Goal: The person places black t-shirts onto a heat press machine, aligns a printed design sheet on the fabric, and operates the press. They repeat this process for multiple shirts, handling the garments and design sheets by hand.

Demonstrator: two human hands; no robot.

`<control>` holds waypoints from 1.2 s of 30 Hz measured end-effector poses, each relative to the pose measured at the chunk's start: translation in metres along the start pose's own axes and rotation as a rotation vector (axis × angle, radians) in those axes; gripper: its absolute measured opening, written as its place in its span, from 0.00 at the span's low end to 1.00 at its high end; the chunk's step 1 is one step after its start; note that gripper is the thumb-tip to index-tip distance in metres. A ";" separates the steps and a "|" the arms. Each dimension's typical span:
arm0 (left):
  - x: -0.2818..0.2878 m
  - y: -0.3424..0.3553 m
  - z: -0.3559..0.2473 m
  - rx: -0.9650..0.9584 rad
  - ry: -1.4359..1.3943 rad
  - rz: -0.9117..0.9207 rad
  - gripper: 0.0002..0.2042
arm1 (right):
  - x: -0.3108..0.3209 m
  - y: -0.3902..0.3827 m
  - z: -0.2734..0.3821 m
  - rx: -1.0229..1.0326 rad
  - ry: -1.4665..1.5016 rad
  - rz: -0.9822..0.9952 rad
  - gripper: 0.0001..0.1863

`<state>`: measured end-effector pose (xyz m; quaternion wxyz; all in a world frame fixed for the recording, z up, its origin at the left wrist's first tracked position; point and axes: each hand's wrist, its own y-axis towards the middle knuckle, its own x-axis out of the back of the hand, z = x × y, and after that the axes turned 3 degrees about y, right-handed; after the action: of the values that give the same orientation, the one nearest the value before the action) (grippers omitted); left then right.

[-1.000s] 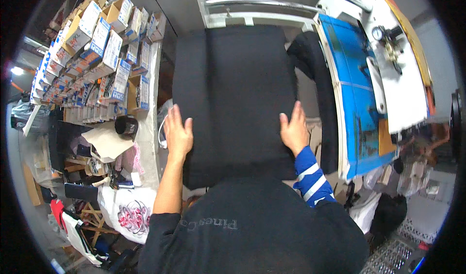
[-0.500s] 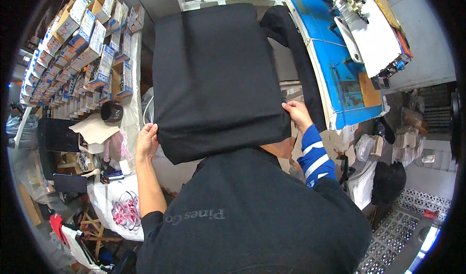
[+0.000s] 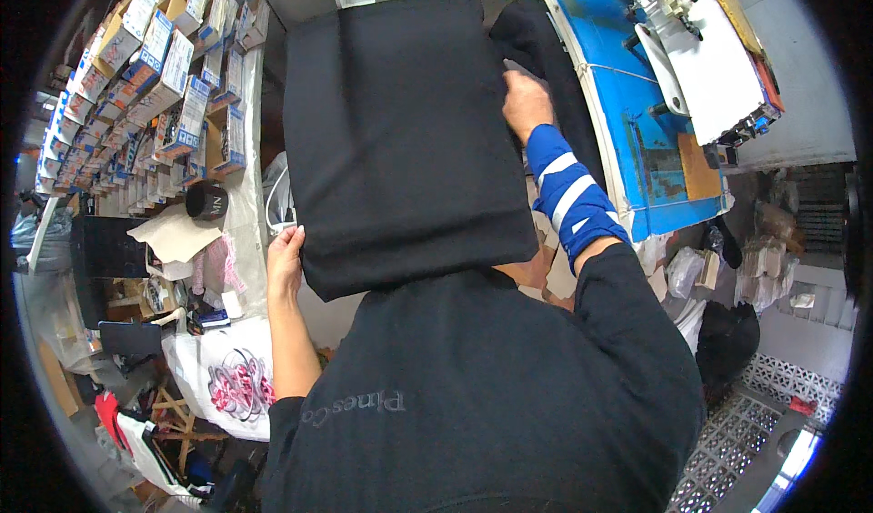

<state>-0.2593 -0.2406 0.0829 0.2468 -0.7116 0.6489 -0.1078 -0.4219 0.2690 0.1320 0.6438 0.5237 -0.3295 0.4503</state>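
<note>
**Black cloth (image 3: 396,140) spread flat, pinched at one edge**

Head view: the cloth lies between the left hand (image 3: 285,252), fingertips pinching its near-left edge, and the right hand (image 3: 529,102), curled at its far-right edge; blur hides whether that one grips. Uneven pulling between them could skew or crease the fabric. Its long axis runs fore and aft, the far end leaning slightly left.

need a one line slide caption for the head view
Left hand at the left edge of a black cloth, right hand farther up its right edge, a blue panel to the right.
</note>
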 end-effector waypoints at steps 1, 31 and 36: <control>0.004 0.000 0.002 -0.007 -0.006 -0.006 0.09 | 0.002 -0.004 -0.004 -0.106 0.033 -0.031 0.11; 0.028 -0.012 0.003 0.019 -0.309 0.256 0.13 | 0.047 -0.239 -0.038 -1.107 1.717 0.178 0.13; 0.056 0.001 0.037 -0.008 -0.290 0.110 0.14 | 0.042 -0.244 -0.046 -1.134 1.671 0.247 0.15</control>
<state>-0.2349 -0.2880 0.0418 0.3403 -0.6840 0.6451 0.0124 -0.1825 0.3126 0.0668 0.7705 -0.3783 0.0088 0.5130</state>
